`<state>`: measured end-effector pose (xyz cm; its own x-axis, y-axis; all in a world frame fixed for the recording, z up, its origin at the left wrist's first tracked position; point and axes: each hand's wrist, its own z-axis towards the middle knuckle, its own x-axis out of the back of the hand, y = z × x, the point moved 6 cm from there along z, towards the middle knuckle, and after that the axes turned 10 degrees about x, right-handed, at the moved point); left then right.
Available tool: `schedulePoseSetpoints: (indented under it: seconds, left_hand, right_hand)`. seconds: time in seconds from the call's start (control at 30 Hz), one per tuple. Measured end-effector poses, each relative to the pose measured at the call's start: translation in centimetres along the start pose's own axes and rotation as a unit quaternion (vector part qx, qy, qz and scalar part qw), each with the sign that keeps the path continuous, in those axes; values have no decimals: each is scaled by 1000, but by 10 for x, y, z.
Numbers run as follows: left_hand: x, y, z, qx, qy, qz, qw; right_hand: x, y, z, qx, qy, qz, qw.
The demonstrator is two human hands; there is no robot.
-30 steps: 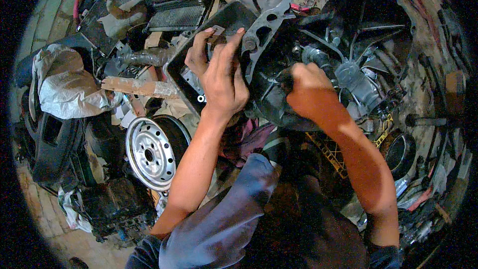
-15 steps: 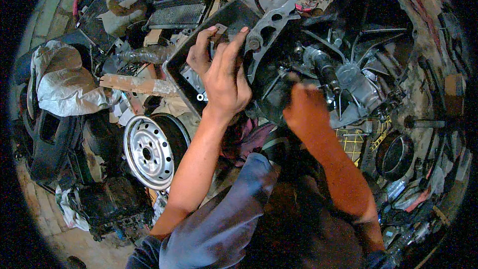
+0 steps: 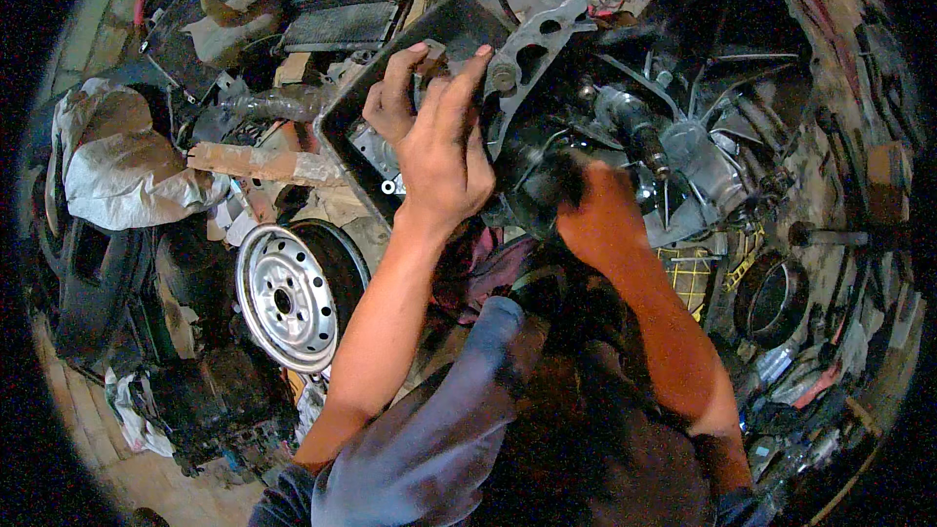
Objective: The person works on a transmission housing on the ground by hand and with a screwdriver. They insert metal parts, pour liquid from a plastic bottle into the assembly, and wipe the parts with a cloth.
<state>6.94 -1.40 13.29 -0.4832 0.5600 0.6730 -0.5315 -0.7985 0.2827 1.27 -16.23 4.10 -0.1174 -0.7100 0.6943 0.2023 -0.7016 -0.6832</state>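
A large grey metal gearbox housing (image 3: 551, 27) stands before me, its hollow, ribbed inside facing up toward me. Inside it a dark cylindrical shaft sleeve (image 3: 634, 122) sticks out. My left hand (image 3: 444, 151) is at the housing's left rim, over a black tray (image 3: 337, 117); its fingers are apart, some bent, and a grey metal piece shows behind them. Whether those fingertips touch that piece I cannot tell. Low in the housing's left side, my right hand (image 3: 605, 205) is closed and smeared by motion; what it grips is hidden.
A silver wheel rim (image 3: 285, 300) lies to the left of my left forearm. Farther left are a white sack (image 3: 127, 161) and black plastic parts. To the right are a yellow wire crate (image 3: 686, 283), a dark ring (image 3: 771, 301) and scattered tools.
My right hand has shifted slightly within the same spot of the housing, blurred in both frames. My left hand keeps nearly the same pose. The surroundings slide slightly left in the picture.
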Motion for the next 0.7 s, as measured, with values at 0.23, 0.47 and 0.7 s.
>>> schedulePoseSetpoints:
  seconds: [0.23, 0.47, 0.7]
  left_hand:
    - [-2, 0, 1, -8, 11, -21, 1000]
    - [0, -1, -1, -3, 18, -5, 1000]
    - [-1, 0, -1, -2, 15, -14, 1000]
  right_hand:
    - [-13, 28, -6, -47, 16, 194, 980]
    - [7, 14, 7, -25, -50, 52, 997]
    - [11, 2, 16, 22, -112, -45, 992]
